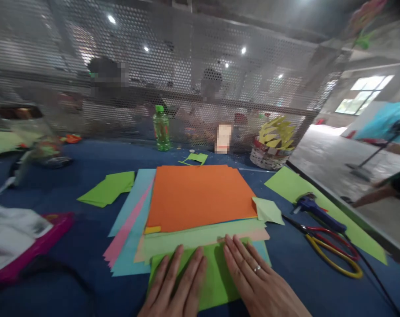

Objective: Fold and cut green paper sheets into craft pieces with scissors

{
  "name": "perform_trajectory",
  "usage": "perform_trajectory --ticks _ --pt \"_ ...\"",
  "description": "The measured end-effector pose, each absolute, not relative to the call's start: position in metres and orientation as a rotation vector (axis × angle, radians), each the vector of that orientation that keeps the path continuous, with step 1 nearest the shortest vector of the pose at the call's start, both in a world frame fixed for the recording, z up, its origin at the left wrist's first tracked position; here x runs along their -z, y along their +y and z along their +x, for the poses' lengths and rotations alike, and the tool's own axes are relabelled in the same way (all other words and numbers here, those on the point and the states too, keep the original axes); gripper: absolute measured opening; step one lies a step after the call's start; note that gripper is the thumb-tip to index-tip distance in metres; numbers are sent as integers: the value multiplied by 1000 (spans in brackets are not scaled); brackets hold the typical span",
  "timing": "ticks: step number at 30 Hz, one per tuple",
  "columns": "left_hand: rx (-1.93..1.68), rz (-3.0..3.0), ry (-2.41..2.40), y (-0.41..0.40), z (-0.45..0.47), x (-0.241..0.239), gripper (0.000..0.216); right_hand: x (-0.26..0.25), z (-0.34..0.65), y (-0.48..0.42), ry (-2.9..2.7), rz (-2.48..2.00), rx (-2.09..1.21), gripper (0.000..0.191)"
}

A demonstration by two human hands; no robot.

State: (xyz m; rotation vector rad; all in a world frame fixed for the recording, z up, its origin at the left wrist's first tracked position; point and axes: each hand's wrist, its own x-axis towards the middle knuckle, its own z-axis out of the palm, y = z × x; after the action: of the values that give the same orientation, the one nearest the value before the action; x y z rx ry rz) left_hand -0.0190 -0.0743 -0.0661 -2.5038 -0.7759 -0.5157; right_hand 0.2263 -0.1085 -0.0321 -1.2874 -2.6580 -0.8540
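Both hands rest on a bright green sheet of paper at the near edge of the table. My left hand lies on its left part with the fingers spread. My right hand, with a ring on one finger, is stretched flat on its right part. Just beyond lies a stack of coloured paper topped by an orange sheet, with pale green, blue, pink and peach sheets sticking out. A small pale green piece touches the orange sheet's right corner.
Scissors and a blue glue gun lie right, by a long green sheet. Green pieces lie left. A green bottle, a basket and a jar stand before a perforated metal screen.
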Motion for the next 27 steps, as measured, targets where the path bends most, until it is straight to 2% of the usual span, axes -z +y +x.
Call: perform_trajectory --ticks 4,12,27 --pt "483 -2494 -837 -80 -17 60 47 47 225 -105 -2628 -1241 777 68" --pt "447 -2420 -999 -84 -23 68 51 55 239 -97 -2685 -1130 716 61" --pt "308 -2349 -1124 -95 -53 59 67 45 232 -105 -2645 -1236 613 61"
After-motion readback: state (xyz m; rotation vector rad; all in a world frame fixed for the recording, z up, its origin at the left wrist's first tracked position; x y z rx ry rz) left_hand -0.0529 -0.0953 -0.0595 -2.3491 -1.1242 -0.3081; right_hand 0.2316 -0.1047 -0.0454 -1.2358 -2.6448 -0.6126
